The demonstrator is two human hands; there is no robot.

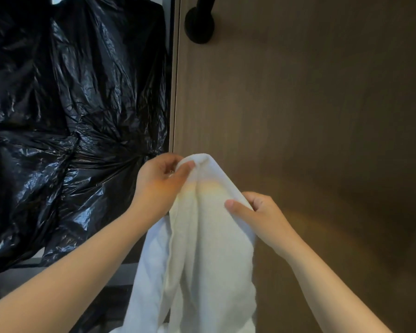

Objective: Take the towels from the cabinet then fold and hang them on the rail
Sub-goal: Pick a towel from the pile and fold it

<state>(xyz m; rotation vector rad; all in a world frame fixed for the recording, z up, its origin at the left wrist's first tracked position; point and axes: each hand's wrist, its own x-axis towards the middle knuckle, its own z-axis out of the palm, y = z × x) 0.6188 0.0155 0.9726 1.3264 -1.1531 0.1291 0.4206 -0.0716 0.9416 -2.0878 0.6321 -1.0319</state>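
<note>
White towel (202,236) is held out of the cabinet, below the black rail mount (199,25): left hand (159,186) and right hand (255,212) each grip its top. Folding seems underway; hanging remains.

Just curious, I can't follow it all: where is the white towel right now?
The white towel hangs low in the middle of the head view, held up by the left hand and the right hand, before the brown wooden panel.
</note>
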